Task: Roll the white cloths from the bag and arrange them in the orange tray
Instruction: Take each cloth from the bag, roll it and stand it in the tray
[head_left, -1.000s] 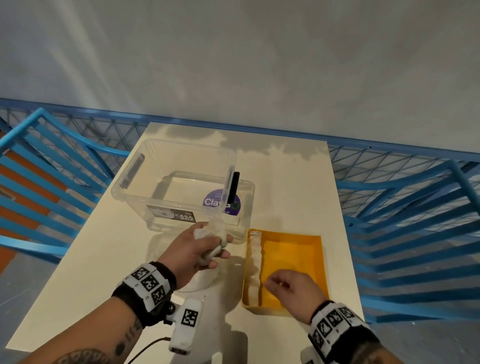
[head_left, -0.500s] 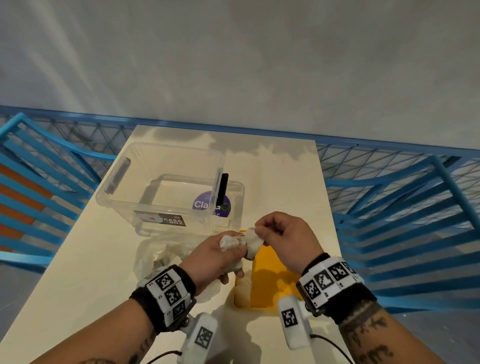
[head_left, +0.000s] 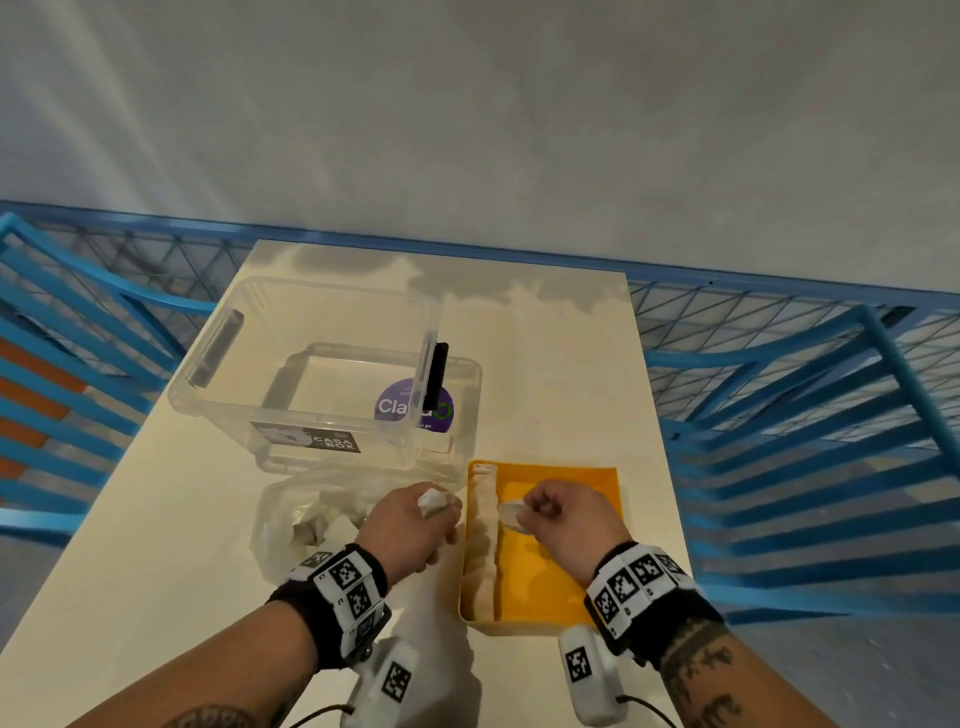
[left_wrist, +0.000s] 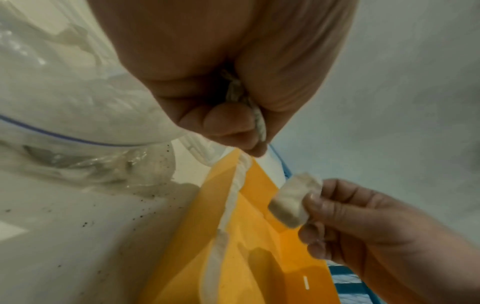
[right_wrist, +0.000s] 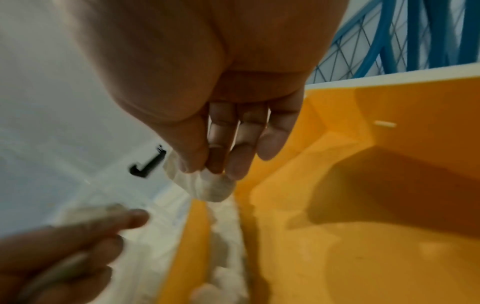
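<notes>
The right hand (head_left: 569, 512) hovers over the orange tray (head_left: 597, 480), its grip pinching a small rolled white cloth (head_left: 510, 514) between thumb and fingertips (right_wrist: 240, 162), just right of the row of rolled cloths (head_left: 482, 540) that lines the tray's left wall. The left hand (head_left: 415, 525) is just left of the tray, its grip curled round a second white cloth (head_left: 431, 502), which pokes out at the top of the fist. Behind that hand a clear plastic bag (head_left: 298, 512) holding more white cloths lies on the bench (head_left: 156, 545). A clear storage box (head_left: 306, 358) stands on the bench beyond the bag, far left of the tray.
</notes>
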